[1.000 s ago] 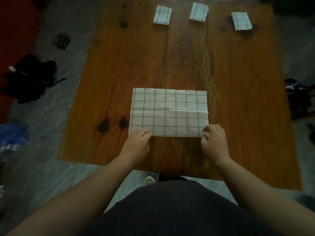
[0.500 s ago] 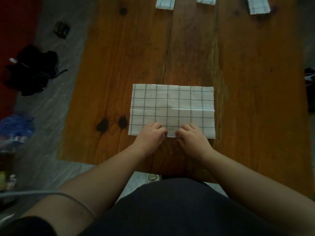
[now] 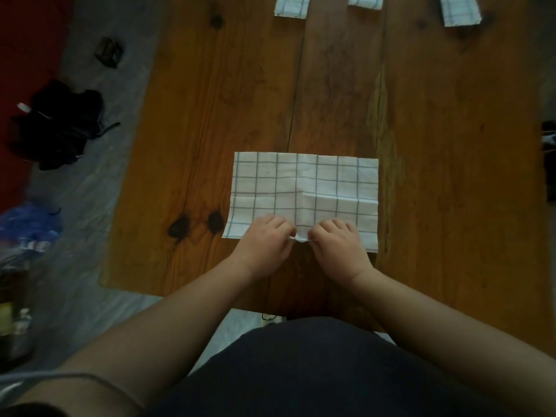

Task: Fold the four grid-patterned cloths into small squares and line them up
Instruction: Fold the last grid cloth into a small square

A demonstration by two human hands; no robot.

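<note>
A wooden table (image 3: 451,176) fills most of the view. Toward its near edge lies a white cloth (image 3: 304,188) with a thin dark grid, a flat rectangle creased across its middle. Three small folded cloths (image 3: 291,6) sit in a row at the far edge, cut off by the frame. The left hand (image 3: 266,245) and right hand (image 3: 338,245), fingers curled, pinch the cloth's near edge at its centre, close together.
</note>
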